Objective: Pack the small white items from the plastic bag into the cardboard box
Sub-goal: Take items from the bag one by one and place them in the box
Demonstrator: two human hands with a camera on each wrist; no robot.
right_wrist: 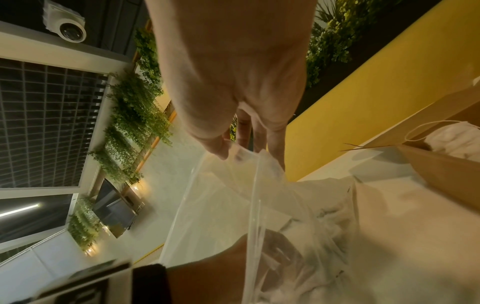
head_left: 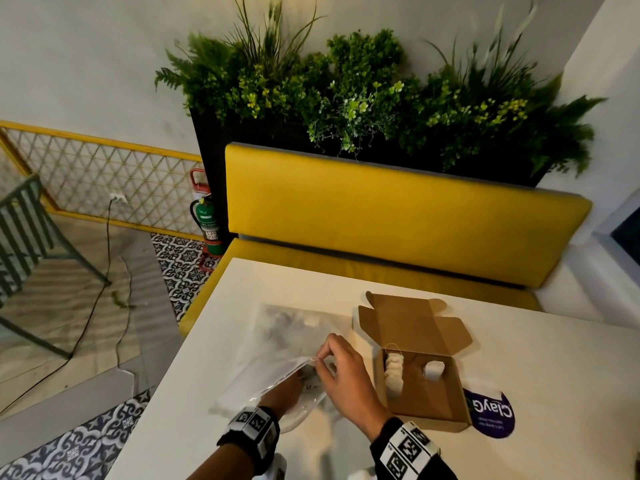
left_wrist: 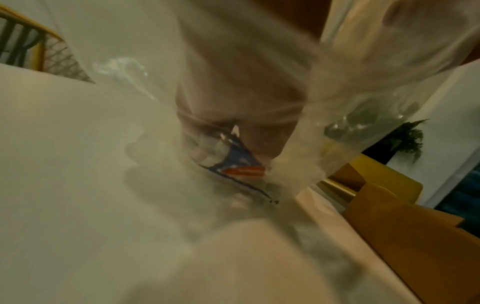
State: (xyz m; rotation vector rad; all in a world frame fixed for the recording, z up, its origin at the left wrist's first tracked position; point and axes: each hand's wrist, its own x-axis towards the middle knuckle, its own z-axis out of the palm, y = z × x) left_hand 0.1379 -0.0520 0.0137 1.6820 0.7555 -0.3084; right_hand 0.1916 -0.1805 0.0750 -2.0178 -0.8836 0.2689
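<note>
A clear plastic bag [head_left: 273, 355] lies on the white table [head_left: 214, 427], left of the open cardboard box [head_left: 429, 403]. My right hand [head_left: 322, 355] pinches the bag's upper rim and lifts the mouth open; the pinch also shows in the right wrist view [right_wrist: 233, 153]. My left hand [head_left: 289, 389] reaches inside the bag, blurred behind the plastic, so its grip is unclear. In the left wrist view its fingers [left_wrist: 249, 131] are close to a blue, red and white packet [left_wrist: 239, 166]. The box holds a row of small white items [head_left: 394, 374] and one separate white item [head_left: 433, 370].
A purple round sticker [head_left: 493, 412] lies on the table just right of the box. A yellow bench [head_left: 398, 216] and a planter with greenery [head_left: 363, 98] stand behind the table. The table's left edge drops to a patterned floor [head_left: 86, 448].
</note>
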